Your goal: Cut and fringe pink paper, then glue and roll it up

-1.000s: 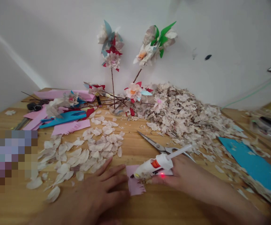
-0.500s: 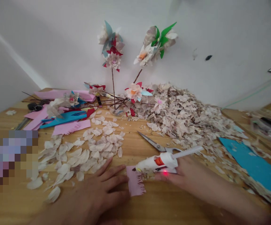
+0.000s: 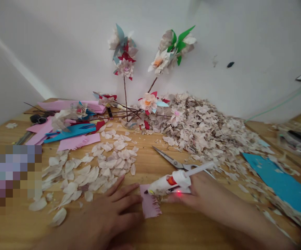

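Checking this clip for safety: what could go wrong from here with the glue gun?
The hot glue gun in the right hand has its nozzle at the pink paper strip, close to the left hand, so hot glue could possibly reach those fingers. Scissors lie just beyond the right hand, where a slip might knock the blades. Loose paper petals nearby could stick to stray glue.
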`<state>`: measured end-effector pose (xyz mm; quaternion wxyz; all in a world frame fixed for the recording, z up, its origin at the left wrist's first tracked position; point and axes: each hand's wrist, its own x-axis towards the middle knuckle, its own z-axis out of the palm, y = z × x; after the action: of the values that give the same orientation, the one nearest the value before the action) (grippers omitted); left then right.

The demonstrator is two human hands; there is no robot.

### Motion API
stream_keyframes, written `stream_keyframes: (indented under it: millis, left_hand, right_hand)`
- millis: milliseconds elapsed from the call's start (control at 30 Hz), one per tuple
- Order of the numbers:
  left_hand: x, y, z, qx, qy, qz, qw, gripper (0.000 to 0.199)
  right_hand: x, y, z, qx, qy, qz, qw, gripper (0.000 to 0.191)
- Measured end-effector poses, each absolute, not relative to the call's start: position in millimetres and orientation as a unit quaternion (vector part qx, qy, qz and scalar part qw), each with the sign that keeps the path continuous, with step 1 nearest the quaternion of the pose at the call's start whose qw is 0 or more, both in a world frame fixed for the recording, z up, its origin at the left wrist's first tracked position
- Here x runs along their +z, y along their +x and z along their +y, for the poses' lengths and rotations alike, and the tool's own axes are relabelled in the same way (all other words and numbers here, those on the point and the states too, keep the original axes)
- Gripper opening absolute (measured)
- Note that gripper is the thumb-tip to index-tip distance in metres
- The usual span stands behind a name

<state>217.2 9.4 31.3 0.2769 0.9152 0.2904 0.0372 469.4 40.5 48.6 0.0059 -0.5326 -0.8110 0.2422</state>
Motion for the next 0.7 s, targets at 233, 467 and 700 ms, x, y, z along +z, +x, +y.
stream_keyframes:
  millis: [233,467,700]
  left_hand:
    - [27.1,216.0,8.8,0.067,0.914,0.287,0.279,0.049]
    - [29.0,216.8,9.4,0.064,0.912,0.288,0.286,0.048]
    - [30.6,216.3,9.6,0.046,0.913,0.29,0.285,0.049]
  right_hand:
    - [43.2,470.9,44.9,0.238,-0.545,-0.804,0.02,0.031]
    - [43.6,469.4,46.4,0.229,-0.563,-0.793,0.026,0.034]
    - [50.7,469.3,46.0,0.25,-0.555,-0.793,0.001,0.029]
